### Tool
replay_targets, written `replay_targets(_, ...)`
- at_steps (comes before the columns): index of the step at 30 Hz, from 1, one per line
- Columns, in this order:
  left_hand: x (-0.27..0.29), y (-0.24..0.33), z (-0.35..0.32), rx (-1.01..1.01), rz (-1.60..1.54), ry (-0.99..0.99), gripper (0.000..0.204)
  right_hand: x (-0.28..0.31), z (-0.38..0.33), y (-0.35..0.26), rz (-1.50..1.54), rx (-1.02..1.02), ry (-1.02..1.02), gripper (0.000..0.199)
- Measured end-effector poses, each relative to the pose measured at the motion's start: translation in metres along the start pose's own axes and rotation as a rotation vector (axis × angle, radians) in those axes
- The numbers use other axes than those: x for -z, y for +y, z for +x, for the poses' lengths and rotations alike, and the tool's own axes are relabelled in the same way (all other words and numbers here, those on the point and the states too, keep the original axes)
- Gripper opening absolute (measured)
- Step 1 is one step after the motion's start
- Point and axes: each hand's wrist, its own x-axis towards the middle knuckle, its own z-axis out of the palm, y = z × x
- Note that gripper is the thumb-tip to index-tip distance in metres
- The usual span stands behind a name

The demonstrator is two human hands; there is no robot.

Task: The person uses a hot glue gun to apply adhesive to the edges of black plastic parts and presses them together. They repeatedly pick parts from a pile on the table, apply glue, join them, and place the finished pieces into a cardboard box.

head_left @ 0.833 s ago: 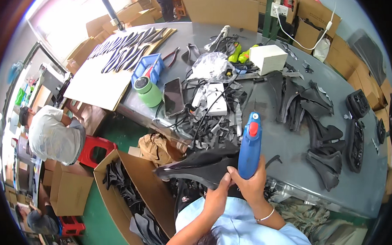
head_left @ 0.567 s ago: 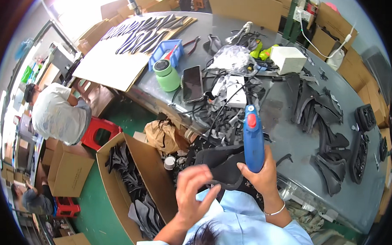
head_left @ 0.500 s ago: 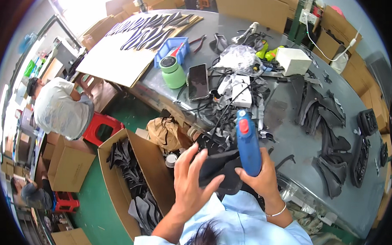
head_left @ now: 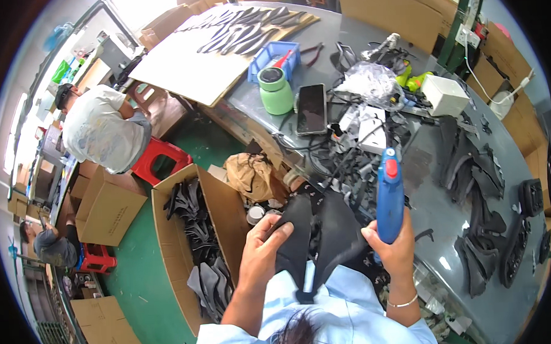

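Observation:
A black, V-shaped padded piece (head_left: 297,235) hangs in front of my light blue top, its two wide lobes spread and joined at a narrow lower end. My left hand (head_left: 260,252) pinches the outer edge of its left lobe between thumb and fingers. In my right hand (head_left: 397,248) is a blue handheld tool (head_left: 390,201) with a red button, held upright with the fingers wrapped round its lower part. That hand's thumb is at the edge of the right lobe; whether it also grips the piece I cannot tell.
The grey table (head_left: 431,212) carries black scraps, a phone (head_left: 311,109), a green jar (head_left: 276,96), a blue bin (head_left: 293,67), a white box (head_left: 445,94) and black padded pieces (head_left: 469,159). A carton (head_left: 219,204) of black pieces stands left. Beyond it, a person (head_left: 107,129) sits on a red stool.
My left hand, earlier spread open, has closed on the black piece, whose lobes now show opened out. The right hand still holds the blue tool. The whole view has shifted.

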Motion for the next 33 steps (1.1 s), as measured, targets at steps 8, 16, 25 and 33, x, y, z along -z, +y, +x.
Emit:
replay_targets(8,-0.044,-0.006,-0.007,-0.315,-0.277,0.219,0.039,-0.028,-0.036,0.004,-0.424,0.367,-0.381,0.055)
replay_targets(16,-0.034,-0.034,-0.008,-0.604,0.181,0.372,0.048,-0.035,-0.047,0.007,-0.444,0.421,-0.479,0.051)
replay_targets(25,-0.026,-0.051,-0.011,-0.589,0.057,0.183,0.051,-0.035,-0.042,-0.004,-0.414,0.447,-0.473,0.052)
replay_targets(33,-0.015,-0.048,-0.014,-0.639,0.27,0.1,0.049,-0.03,-0.039,-0.007,-0.409,0.462,-0.479,0.052)
